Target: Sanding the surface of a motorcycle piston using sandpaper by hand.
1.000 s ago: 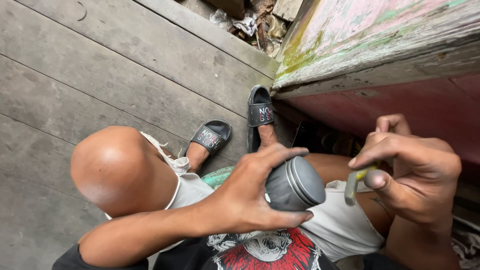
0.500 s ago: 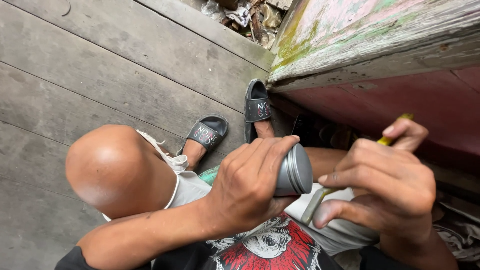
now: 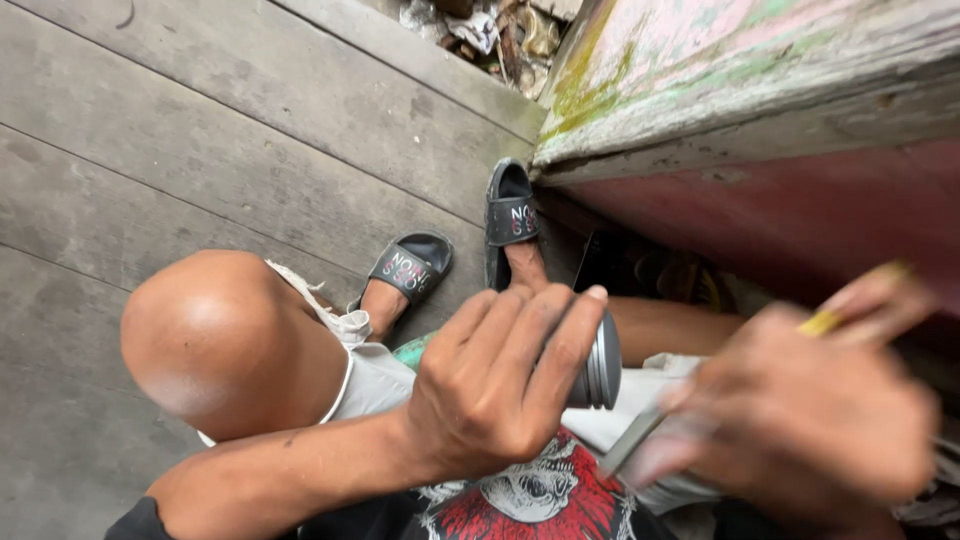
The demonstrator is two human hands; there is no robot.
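- The floor (image 3: pixel 200 130) is worn grey wooden planks running slantwise from near left to far right; at the far edge lies a heap of rubbish (image 3: pixel 480 25).
- At right rises a weathered timber wall (image 3: pixel 740 90) with flaking pink and green paint above and dull red below.
- A bare knee (image 3: pixel 215 340) shows at near left; beyond it are two feet in two black slide sandals (image 3: pixel 410 268).
- The left hand (image 3: pixel 490 395), near the middle, is wrapped around one grey ribbed metal can (image 3: pixel 597 362), fingers curled over its top; only the ribbed right end of the can shows, above the lap.
- The right hand (image 3: pixel 800 420), near right and blurred, is closed around one thin yellow-handled tool (image 3: pixel 720 375), its pale end pointing down-left just below the can; whether it touches the can I cannot tell.
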